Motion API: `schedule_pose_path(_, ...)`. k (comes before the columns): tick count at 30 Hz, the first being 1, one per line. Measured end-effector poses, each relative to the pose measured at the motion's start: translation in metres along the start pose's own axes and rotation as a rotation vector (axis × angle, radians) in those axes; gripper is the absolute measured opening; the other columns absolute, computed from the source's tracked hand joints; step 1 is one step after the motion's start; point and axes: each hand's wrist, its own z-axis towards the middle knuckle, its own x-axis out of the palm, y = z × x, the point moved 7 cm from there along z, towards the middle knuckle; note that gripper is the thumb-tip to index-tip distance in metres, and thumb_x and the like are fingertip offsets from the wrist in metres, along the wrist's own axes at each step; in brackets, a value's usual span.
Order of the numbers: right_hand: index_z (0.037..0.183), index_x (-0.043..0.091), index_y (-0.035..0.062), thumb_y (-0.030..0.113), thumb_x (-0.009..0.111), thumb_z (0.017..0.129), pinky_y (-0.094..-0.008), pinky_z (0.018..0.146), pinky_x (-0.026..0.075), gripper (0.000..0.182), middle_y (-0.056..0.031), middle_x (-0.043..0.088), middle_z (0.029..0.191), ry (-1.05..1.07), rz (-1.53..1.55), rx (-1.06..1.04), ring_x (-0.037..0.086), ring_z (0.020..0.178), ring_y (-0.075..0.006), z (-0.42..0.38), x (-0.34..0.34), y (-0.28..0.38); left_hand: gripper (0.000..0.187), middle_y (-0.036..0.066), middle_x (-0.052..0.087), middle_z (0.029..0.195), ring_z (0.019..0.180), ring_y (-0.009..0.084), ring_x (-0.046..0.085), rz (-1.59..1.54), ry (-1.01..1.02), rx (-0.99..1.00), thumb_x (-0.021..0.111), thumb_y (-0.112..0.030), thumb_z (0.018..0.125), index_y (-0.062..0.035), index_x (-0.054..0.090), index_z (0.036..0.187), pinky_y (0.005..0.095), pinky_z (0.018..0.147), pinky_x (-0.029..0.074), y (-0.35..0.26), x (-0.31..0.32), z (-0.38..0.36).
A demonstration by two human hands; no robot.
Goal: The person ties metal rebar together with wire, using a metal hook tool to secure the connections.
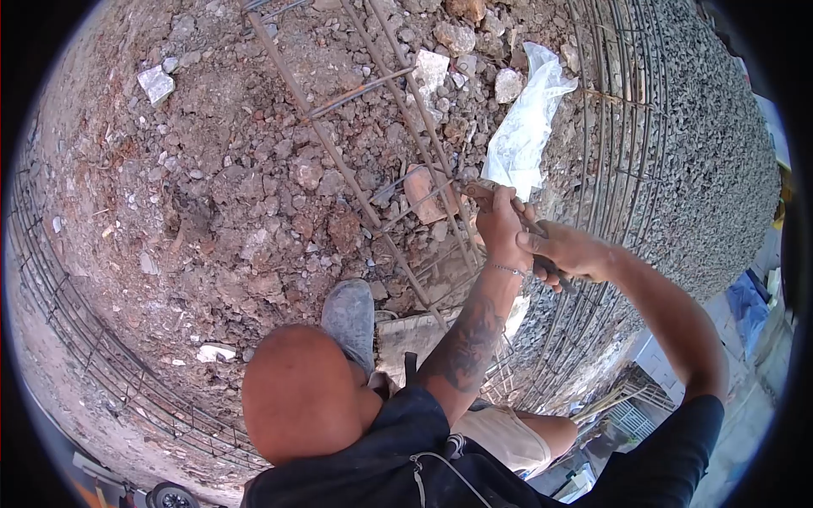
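Rusty dark pincers [480, 194] lie slantwise among the reinforcing bars; their exact kind is partly hidden by my fingers. My left hand [503, 227], on a tattooed forearm with a thin bracelet, is closed around them just behind the head. Just below it, my right hand [576, 251] grips the handle end, its fingers curled. The pincers' head is close to a rebar cage [440, 182] of long rusty bars and thin cross ties. A crumpled clear plastic bag [527, 127] lies just beyond my left hand. Beside the cage's bars is a broken red brick [426, 193].
Rough soil and rubble [229, 186] spread to the left. More long bars [622, 102] run along a bank of grey gravel [703, 144] on the right. Another rebar cage [110, 364] curves along the lower left. A dusty boot [348, 317] stands near a board [406, 343].
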Motion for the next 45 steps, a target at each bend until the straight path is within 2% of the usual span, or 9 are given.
schedule_pose_path(9, 0.122, 0.041, -0.0106, 0.038, 0.055, 0.092, -0.0481, 0.077, 0.047, 0.059, -0.0327, 0.060, 0.098, -0.733, -0.103, -0.584, 0.057, 0.095, -0.0498, 0.038, 0.055, -0.020, 0.015, -0.001, 0.043, 0.064, 0.053, 0.0116, 0.046, 0.383, 0.358, -0.053, 0.054, -0.014, 0.085, -0.0091, 0.046, 0.073, 0.0244, 0.053, 0.045, -0.024, -0.033, -0.004)
schedule_pose_path(16, 0.138, 0.021, -0.0141, 0.030, 0.055, 0.091, -0.0445, 0.088, 0.045, 0.073, -0.0373, 0.053, 0.114, -1.003, 0.085, -0.481, 0.054, 0.108, -0.0482, 0.057, 0.108, -0.027, 0.008, 0.000, 0.048, 0.069, 0.053, 0.0105, 0.047, 0.482, 0.585, -0.101, 0.054, -0.013, 0.086, -0.0074, 0.053, 0.092, 0.0214, 0.052, 0.043, -0.033, -0.060, 0.011)
schedule_pose_path(25, 0.109, 0.046, -0.0001, 0.029, 0.047, 0.095, -0.0494, 0.062, 0.054, 0.032, -0.0256, 0.065, 0.085, -1.045, -0.835, -0.225, 0.066, 0.071, -0.0414, 0.016, -0.002, -0.030, 0.025, 0.006, 0.060, 0.084, 0.083, 0.0168, 0.060, 0.333, 0.337, 0.041, 0.052, -0.028, 0.095, -0.0035, 0.050, 0.100, 0.0302, 0.070, 0.051, 0.000, -0.030, -0.019)
schedule_pose_path(31, 0.099, 0.049, -0.0012, 0.019, 0.046, 0.092, -0.0520, 0.064, 0.052, 0.022, -0.0272, 0.062, 0.073, -0.865, -0.380, -0.307, 0.063, 0.067, -0.0441, 0.038, 0.072, -0.040, 0.040, 0.010, 0.058, 0.082, 0.077, 0.0179, 0.054, 0.917, -0.058, 0.608, 0.051, -0.035, 0.097, 0.0040, 0.057, 0.090, 0.0324, 0.072, 0.045, -0.071, -0.039, -0.029)
schedule_pose_path(36, 0.093, 0.054, -0.0052, 0.026, 0.045, 0.094, -0.0505, 0.062, 0.051, 0.033, -0.0276, 0.060, 0.066, -0.691, -0.210, -0.655, 0.063, 0.068, -0.0434, 0.057, 0.079, -0.028, 0.049, 0.023, 0.052, 0.098, 0.087, 0.0306, 0.054, 1.132, -0.202, 0.669, 0.050, -0.038, 0.097, 0.0095, 0.043, 0.103, 0.0405, 0.079, 0.043, -0.073, -0.066, -0.016)
schedule_pose_path(38, 0.094, 0.057, -0.0061, 0.024, 0.048, 0.091, -0.0448, 0.060, 0.053, 0.032, -0.0255, 0.062, 0.068, -0.024, 0.047, -0.315, 0.066, 0.070, -0.0375, 0.046, 0.081, -0.030, 0.046, 0.022, 0.053, 0.097, 0.087, 0.0299, 0.054, 1.062, -0.305, 0.767, 0.050, -0.037, 0.097, 0.0075, 0.043, 0.102, 0.0402, 0.080, 0.043, -0.072, -0.064, -0.023)
schedule_pose_path(40, 0.093, 0.058, -0.0042, 0.018, 0.049, 0.088, -0.0384, 0.059, 0.055, 0.024, -0.0223, 0.065, 0.074, -0.095, -0.121, -0.401, 0.069, 0.072, -0.0308, 0.068, 0.082, -0.037, 0.044, 0.023, 0.053, 0.102, 0.090, 0.0293, 0.054, 1.077, -0.330, 0.718, 0.050, -0.034, 0.098, 0.0081, 0.042, 0.107, 0.0392, 0.081, 0.044, -0.069, -0.063, -0.013)
schedule_pose_path(42, 0.089, 0.058, -0.0009, 0.014, 0.051, 0.087, -0.0362, 0.059, 0.056, 0.017, -0.0180, 0.067, 0.077, -0.781, -0.296, -0.318, 0.070, 0.074, -0.0283, 0.056, 0.061, -0.032, 0.041, 0.024, 0.053, 0.106, 0.093, 0.0283, 0.055, 0.991, -0.238, 0.793, 0.047, -0.029, 0.099, 0.0094, 0.041, 0.112, 0.0380, 0.081, 0.045, -0.072, -0.071, 0.005)
schedule_pose_path(45, 0.095, 0.057, -0.0026, 0.016, 0.052, 0.088, -0.0374, 0.065, 0.056, 0.020, -0.0155, 0.066, 0.087, -0.840, -0.258, -0.298, 0.069, 0.080, -0.0316, 0.059, 0.077, -0.037, 0.038, 0.020, 0.055, 0.109, 0.092, 0.0248, 0.056, 1.070, -0.198, 0.917, 0.042, -0.025, 0.100, 0.0091, 0.042, 0.118, 0.0356, 0.079, 0.047, -0.069, -0.054, -0.011)
